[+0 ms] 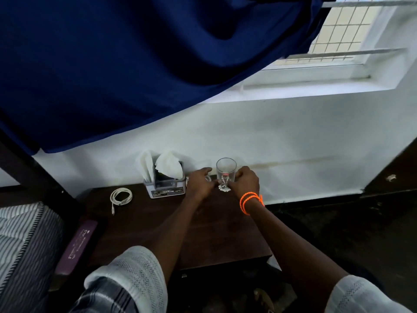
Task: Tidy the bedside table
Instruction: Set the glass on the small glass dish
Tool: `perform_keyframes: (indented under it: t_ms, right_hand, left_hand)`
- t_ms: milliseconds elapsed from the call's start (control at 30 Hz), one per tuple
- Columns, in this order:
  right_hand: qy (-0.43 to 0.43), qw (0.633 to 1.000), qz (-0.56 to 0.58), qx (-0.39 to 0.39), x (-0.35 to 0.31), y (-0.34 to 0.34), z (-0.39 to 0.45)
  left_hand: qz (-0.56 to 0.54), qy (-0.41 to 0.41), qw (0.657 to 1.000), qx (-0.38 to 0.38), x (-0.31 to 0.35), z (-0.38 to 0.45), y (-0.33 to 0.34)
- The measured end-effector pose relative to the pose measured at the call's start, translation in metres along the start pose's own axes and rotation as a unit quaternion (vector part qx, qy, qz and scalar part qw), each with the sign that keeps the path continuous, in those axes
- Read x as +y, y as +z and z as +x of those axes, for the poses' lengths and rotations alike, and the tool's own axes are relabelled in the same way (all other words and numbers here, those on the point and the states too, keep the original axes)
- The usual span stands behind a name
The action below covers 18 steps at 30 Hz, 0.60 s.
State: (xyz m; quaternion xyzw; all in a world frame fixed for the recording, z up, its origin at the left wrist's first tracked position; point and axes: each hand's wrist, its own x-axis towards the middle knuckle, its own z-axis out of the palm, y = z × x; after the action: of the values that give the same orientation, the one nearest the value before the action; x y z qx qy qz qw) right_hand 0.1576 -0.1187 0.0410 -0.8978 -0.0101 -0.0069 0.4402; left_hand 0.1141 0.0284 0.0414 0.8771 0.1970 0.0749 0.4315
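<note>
While both hands flank the glass point(226, 171), L hand point(199, 182) & R hand point(244, 181) grip pinches crumpled wrapper point(223, 185).

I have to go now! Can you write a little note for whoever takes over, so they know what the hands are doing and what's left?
Left hand rests curled beside the glass; right hand holds the glass from the other side.
A crumpled wrapper lies at the glass's base.
Tissue holder stands at the wall; coiled white cable lies on the table.
Done: holder upright at the back.
Left: place the glass, bin the wrapper, stow the cable.

White wall point(293, 141), barred window point(343, 30) upper right, blue curtain point(112, 64), dark floor point(361, 233).
</note>
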Motion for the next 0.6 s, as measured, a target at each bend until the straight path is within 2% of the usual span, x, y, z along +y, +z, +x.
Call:
perform_keyframes:
  t_ms: [167,267,367,600]
  right_hand:
    - [0.005,0.999,-0.015,-0.048,0.015,0.008,0.024]
    - [-0.003,0.997,0.019,-0.073,0.02,0.012,0.033]
    - [-0.014,0.995,0.079,-0.063,0.024,0.015,0.037]
    - [-0.05,0.992,0.095,-0.06,0.023,0.01,0.039]
  left_hand:
    - [0.048,0.029,0.997,-0.054,-0.003,0.02,0.014]
    - [0.01,0.042,0.997,-0.069,-0.005,0.027,0.018]
    - [-0.035,0.051,0.995,-0.077,-0.005,0.029,0.022]
    - [-0.054,0.06,0.995,-0.063,0.0,0.028,0.018]
